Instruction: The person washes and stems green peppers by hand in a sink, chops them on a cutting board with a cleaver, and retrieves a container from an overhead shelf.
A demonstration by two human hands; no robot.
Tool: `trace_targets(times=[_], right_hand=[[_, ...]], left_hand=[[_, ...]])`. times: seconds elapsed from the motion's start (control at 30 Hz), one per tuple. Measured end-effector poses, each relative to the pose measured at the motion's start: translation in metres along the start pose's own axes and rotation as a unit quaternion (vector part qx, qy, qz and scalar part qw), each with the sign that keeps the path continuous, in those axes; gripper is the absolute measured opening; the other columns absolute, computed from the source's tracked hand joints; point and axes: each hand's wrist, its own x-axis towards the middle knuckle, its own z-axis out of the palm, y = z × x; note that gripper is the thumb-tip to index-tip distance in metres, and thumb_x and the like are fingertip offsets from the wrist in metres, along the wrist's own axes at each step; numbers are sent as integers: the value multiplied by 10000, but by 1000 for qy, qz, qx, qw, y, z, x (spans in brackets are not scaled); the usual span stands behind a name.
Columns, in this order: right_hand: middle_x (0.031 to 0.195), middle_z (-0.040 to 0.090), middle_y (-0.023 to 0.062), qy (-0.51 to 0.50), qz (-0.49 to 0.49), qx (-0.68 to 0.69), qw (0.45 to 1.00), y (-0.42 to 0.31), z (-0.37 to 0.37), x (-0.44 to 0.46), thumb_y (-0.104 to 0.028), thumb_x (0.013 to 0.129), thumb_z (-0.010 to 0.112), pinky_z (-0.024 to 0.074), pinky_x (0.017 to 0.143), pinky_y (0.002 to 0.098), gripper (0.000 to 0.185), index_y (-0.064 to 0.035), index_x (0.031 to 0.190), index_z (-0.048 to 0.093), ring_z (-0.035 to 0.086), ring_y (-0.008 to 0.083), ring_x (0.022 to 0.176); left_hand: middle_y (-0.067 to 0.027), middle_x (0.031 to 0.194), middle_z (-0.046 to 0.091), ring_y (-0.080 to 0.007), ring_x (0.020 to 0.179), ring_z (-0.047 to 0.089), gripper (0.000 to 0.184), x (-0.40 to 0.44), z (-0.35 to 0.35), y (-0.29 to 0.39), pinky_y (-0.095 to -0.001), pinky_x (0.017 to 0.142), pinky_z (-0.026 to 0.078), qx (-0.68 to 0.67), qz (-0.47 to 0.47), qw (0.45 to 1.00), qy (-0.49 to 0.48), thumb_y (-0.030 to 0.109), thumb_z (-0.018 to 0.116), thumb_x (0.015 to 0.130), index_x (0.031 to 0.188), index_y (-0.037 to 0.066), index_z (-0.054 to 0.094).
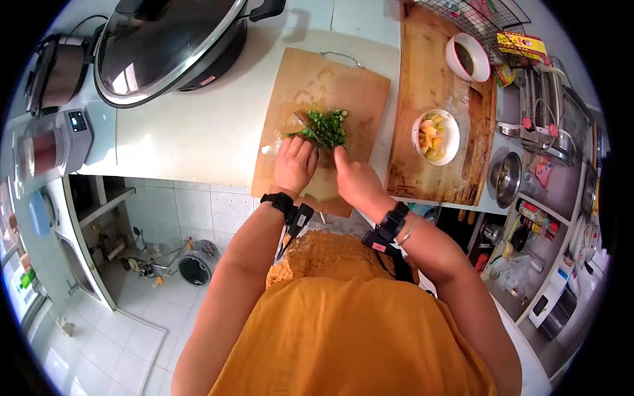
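A heap of chopped green onions point(328, 125) lies in the middle of a wooden cutting board point(297, 79) with a metal handle at its far edge. My left hand point(295, 162) is closed with its fingertips pressing uncut green stalks to the board, just left of the heap. My right hand point(356, 179) is wrapped round the handle of a knife point(305, 121); its blade slants up and left along the greens. Most of the handle is hidden by my fingers. Both hands are close together, near the board's front half.
A large lidded pan point(173, 49) stands at the back left. On a second wooden board point(413, 99) at the right are a bowl of cut yellow pieces point(451, 148) and a bowl of dark liquid point(483, 65). A wire basket point(477, 18) sits behind. The counter's front edge runs before me.
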Motion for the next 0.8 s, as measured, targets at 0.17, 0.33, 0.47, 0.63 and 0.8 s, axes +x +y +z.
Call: trace_targets(times=[0.17, 0.33, 0.47, 0.63, 0.8], right_hand=[[581, 561, 201, 39, 7, 6, 999, 2, -11, -21, 2, 750, 517, 448, 461, 471, 432, 46, 1150, 361, 570, 386, 528], [599, 571, 204, -63, 52, -8, 997, -15, -38, -34, 6, 745, 513, 459, 466, 472, 399, 37, 1116, 369, 581, 389, 546], [612, 577, 209, -65, 40, -8, 997, -20, -44, -36, 16, 722, 534, 479, 485, 465, 397, 37, 1084, 372, 596, 389, 572], [626, 581, 218, -75, 34, 2, 997, -29, -46, -27, 28, 705, 549, 486, 499, 462, 390, 48, 1055, 377, 604, 385, 595], [634, 569, 231, -39, 10, 34, 999, -30, -37, -2, 55, 703, 527, 458, 529, 485, 436, 84, 1104, 357, 576, 425, 603]], left_hand=[[-107, 892, 555, -294, 816, 523, 137, 0, 3, -2, -369, 720, 456, -4, -5, 1000, -1, 64, 624, 724, 854, 47, 584], [-103, 895, 557, -294, 816, 525, 144, 0, 3, 0, -371, 713, 458, -6, -8, 1000, 9, 64, 632, 717, 854, 47, 586], [-120, 881, 558, -317, 820, 523, 148, 0, 2, 0, -390, 708, 452, -13, -7, 1000, 4, 53, 634, 721, 861, 36, 590], [-136, 852, 550, -340, 806, 514, 147, -1, 3, -1, -411, 695, 444, -27, -15, 999, 7, 41, 629, 723, 863, 24, 587], [-102, 911, 567, -301, 822, 530, 127, -3, 4, -3, -375, 705, 457, -24, -22, 999, -2, 60, 636, 723, 841, 42, 592]])
